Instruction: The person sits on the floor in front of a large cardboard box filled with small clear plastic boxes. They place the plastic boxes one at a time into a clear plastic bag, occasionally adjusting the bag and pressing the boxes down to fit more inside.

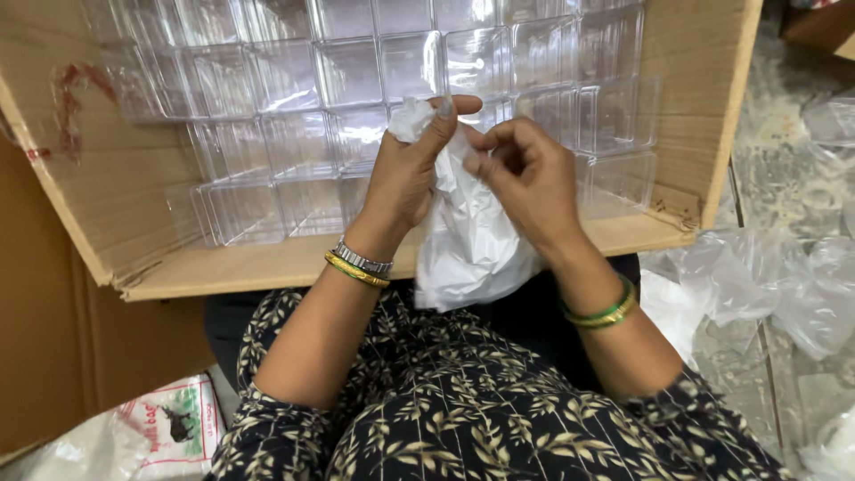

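Both your hands pinch the white plastic bag at its top, left hand and right hand closed on it above your lap, mouth unopened, clear boxes stacked in the carton beyond.

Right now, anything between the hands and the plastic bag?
No. Left hand and right hand both already grip the white plastic bag at its top, in front of the cardboard box of clear containers.
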Demonstrator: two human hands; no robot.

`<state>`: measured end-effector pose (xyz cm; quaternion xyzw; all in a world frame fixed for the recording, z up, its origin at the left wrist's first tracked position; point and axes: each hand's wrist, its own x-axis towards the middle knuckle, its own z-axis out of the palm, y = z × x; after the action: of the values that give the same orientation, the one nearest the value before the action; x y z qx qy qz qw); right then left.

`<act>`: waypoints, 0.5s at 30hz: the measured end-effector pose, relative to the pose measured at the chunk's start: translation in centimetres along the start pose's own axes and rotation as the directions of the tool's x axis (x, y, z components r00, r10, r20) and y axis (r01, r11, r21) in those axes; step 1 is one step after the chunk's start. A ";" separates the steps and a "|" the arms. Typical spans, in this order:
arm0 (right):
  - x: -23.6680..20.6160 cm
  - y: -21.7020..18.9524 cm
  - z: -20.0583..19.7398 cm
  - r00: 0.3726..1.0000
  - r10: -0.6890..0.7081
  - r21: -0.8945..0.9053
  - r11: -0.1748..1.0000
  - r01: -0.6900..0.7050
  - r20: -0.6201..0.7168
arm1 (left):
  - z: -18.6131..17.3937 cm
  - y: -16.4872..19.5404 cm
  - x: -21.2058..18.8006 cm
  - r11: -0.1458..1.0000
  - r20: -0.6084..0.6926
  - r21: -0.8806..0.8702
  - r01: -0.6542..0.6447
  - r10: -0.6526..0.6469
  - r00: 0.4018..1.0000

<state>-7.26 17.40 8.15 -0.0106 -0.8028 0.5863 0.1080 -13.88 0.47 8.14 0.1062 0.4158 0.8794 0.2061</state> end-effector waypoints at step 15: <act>5.6 3.3 0.4 0.987 0.149 0.405 0.908 -0.111 -0.064 | -5.2 -4.8 2.2 0.978 -0.315 0.200 0.059 0.007 0.949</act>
<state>-13.11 18.90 5.81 -0.0693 -0.6575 0.7427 0.1061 -16.37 0.65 1.17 -0.0198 0.5338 0.8343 0.1366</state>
